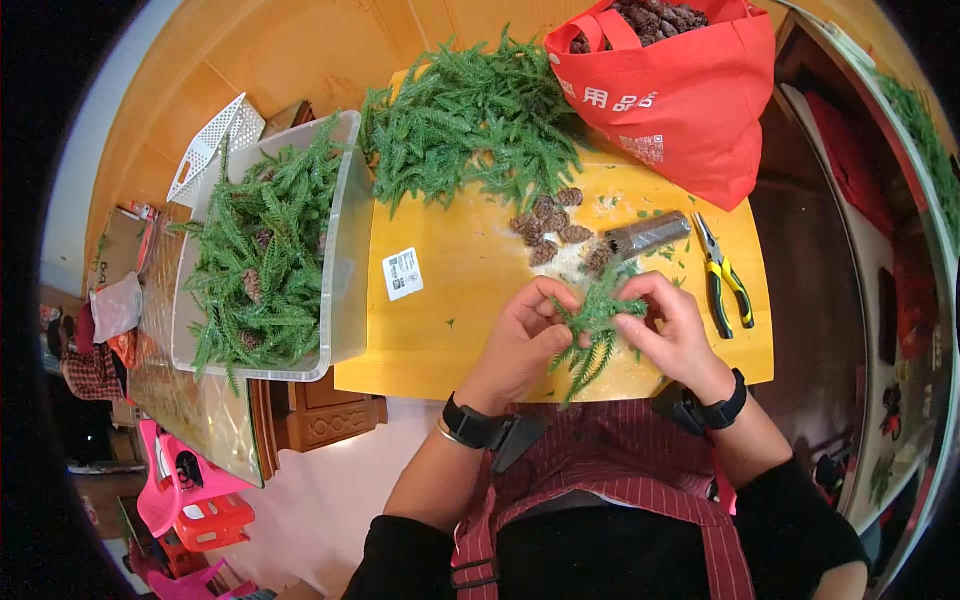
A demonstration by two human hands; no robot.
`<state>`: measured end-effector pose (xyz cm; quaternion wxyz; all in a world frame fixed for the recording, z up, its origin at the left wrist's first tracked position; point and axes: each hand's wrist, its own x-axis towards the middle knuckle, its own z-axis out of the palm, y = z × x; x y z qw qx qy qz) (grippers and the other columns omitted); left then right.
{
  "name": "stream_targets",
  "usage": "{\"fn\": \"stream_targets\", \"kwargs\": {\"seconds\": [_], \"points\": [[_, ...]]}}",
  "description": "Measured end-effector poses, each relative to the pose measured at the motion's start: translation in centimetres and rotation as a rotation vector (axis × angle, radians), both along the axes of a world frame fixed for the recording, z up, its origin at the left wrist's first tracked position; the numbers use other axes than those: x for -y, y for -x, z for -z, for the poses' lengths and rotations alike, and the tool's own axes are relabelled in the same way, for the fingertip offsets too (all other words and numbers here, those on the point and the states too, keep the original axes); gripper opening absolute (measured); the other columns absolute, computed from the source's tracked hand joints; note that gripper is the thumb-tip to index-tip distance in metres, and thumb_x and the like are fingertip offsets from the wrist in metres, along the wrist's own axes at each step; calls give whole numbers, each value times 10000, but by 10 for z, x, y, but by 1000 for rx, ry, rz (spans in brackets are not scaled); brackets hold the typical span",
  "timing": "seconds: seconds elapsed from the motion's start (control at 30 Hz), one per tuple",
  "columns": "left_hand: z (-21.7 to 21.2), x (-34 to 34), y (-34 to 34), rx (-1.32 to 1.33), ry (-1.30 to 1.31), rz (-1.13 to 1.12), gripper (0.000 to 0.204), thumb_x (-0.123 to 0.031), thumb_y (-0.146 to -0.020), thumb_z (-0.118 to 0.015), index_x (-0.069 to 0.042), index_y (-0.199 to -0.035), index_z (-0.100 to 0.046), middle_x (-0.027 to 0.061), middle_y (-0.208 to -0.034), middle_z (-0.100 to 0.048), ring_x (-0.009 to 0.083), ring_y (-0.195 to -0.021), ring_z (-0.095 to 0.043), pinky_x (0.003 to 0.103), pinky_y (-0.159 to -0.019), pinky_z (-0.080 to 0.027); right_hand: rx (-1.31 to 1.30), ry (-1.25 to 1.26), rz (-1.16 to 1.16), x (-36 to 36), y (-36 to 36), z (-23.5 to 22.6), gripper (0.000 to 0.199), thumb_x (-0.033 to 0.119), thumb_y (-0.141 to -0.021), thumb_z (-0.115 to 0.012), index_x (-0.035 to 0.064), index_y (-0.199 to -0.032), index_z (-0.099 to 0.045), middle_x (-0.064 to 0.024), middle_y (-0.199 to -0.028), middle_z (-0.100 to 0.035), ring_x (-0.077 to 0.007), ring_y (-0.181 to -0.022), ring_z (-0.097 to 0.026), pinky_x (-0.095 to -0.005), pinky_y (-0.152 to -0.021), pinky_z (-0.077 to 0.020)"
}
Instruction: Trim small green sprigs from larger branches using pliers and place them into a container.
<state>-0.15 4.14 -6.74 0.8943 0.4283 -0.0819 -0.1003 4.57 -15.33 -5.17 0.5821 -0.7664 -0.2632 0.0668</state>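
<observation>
Over the front of the yellow board, both my hands hold an artificial green pine sprig [597,318], its needled branches spread between them. My left hand [527,335] pinches the left side with thumb and fingers. My right hand [668,325] grips the right side, thumb against fingertips. Just beyond the sprig lies a brown pine cone [599,257]; whether it is joined to the sprig cannot be told. Behind it are several loose pine cones [547,222] in a small cluster. A dark bundle of thin stems in clear plastic [650,234] lies beyond my right hand.
Pliers with yellow-black handles [722,275] lie to the right. A pile of green sprigs [465,125] covers the back. A red bag of pine cones [690,110] stands back right. Left is a clear plastic bin [345,240] of sprigs with cones, beside a white label [402,274] on the yellow board [420,335].
</observation>
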Motion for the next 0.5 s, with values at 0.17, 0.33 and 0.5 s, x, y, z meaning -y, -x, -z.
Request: {"fn": "stream_targets", "kwargs": {"seconds": [0.17, 0.33, 0.5], "points": [[-5, 3, 0, -70, -11, 18, 211, -39, -812, -569, -57, -995, -467, 15, -942, -514, 108, -880, -529, 256, -786, -441, 5, 43, 21, 5, -1, 8, 208, 14, -777, -597, 16, -944, -473, -39, -856, -519, -49, -637, -484, -171, -528, -373], [2, 5, 1, -10, -103, -52, 203, -28, -828, -546, -56, -1013, -468, 11, -938, -512, 87, -910, -500, 238, -805, -409, 295, 25, 154, -2, 3, -8, 273, 30, -728, -637, 16, -961, -496, -79, -866, -497, -84, -590, -439, -207, -532, -368], [2, 14, 1, 228, -466, -164, 225, -45, -852, -535, -44, -1074, -499, 19, -1000, -524, 97, -932, -509, 238, -802, -407, 308, -63, -52, -2, 9, -12, 323, 60, -666, -687, 25, -956, -551, -82, -874, -498, -132, -685, -478, -235, -605, -393]]}}
